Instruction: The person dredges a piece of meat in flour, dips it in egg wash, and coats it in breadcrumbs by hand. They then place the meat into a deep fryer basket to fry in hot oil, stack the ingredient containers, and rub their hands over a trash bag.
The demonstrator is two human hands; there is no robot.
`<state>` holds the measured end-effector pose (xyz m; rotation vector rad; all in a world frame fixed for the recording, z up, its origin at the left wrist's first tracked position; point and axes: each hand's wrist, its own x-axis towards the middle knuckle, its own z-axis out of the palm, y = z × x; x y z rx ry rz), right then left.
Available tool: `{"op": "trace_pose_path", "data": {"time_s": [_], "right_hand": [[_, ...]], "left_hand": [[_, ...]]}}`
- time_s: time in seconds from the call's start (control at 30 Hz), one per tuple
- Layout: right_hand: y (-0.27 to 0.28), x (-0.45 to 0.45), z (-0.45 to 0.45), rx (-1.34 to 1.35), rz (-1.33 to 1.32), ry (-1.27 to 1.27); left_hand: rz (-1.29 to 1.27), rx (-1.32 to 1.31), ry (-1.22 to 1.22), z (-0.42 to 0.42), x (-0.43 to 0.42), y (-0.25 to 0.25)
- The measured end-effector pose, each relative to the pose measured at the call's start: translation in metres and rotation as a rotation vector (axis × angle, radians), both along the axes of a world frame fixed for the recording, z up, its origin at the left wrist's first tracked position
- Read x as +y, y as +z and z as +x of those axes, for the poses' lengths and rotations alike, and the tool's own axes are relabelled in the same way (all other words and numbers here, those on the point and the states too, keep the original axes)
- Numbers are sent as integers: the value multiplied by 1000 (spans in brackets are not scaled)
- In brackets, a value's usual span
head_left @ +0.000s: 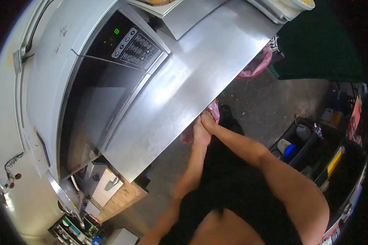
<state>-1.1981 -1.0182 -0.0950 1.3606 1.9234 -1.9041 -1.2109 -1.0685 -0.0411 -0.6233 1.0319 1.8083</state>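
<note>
My left hand point(200, 133) and my right hand point(209, 123) are close together at the front edge of the steel counter point(173, 83). Both are closed on a thin pink plastic bag point(214, 109). Part of it shows above my right hand, and another part hangs beside my left hand, below the counter edge. My fingertips are partly hidden, and what the bag contains cannot be made out.
A microwave point(106, 90) with a lit green display stands on the counter. Another pink bag point(259, 67) hangs past the counter's edge. At right is a black shelf point(310, 153) holding several items; at lower left, a wooden board point(124, 200).
</note>
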Motion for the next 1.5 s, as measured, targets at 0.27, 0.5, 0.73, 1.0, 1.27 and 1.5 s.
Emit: {"op": "trace_pose_path", "data": {"time_s": [0.27,0.5,0.73,1.0,1.27,1.5], "right_hand": [[52,-12,16,70,395,256],[62,-16,50,1,767,722],[78,-16,62,147,873,805],[92,-4,74,141,936,879],[102,-21,53,141,391,746],[102,-42,46,535,404,580]], "left_hand": [[301,-211,0,-16,-23,-5],[-134,332,-231,6,-34,-8],[-637,528,-526,-19,-43,-60],[-267,-56,-201,-38,-32,-51],[164,92,-267,-25,-33,-14],[717,85,-110,-15,-41,-45]]}}
